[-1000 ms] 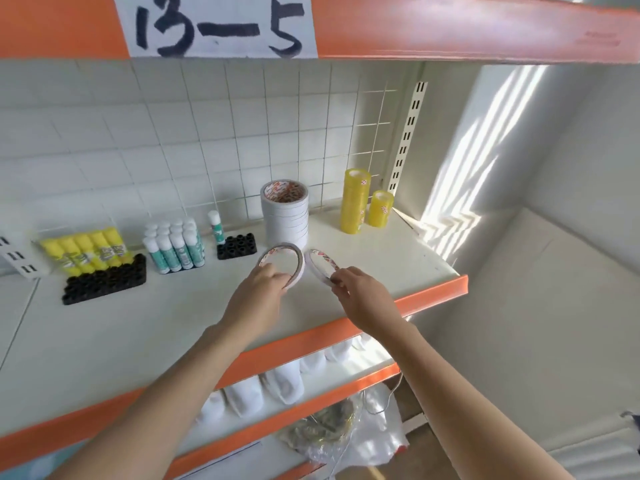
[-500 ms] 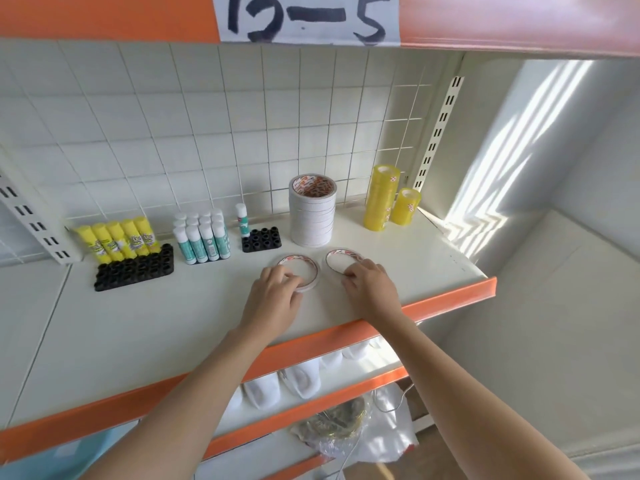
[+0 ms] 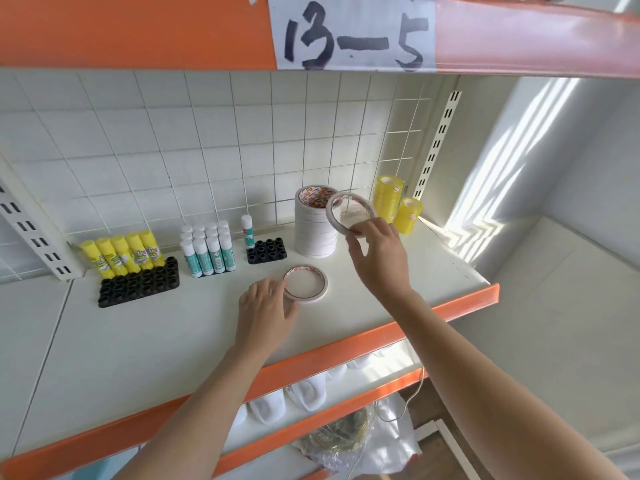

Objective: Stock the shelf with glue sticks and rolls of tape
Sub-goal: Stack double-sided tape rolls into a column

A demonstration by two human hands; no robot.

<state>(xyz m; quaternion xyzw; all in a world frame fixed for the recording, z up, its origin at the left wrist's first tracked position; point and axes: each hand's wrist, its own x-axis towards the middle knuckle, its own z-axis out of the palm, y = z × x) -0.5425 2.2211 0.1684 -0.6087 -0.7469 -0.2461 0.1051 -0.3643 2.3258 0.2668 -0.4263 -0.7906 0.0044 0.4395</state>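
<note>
Right hand carrying a tape roll toward the stack.
The right hand (image 3: 377,258) pinched a thin white tape roll (image 3: 349,213), tilted on edge, raised just beside the top of the white tape stack (image 3: 316,225) to its left; the left hand (image 3: 266,315) touched a flat tape roll (image 3: 306,284) on the shelf (image 3: 398,306), fingers relaxed.

A shop: orange-edged display shelf (image 3: 460,299), grid back panel (image 3: 207,150), handwritten bay label (image 3: 353,32).
</note>
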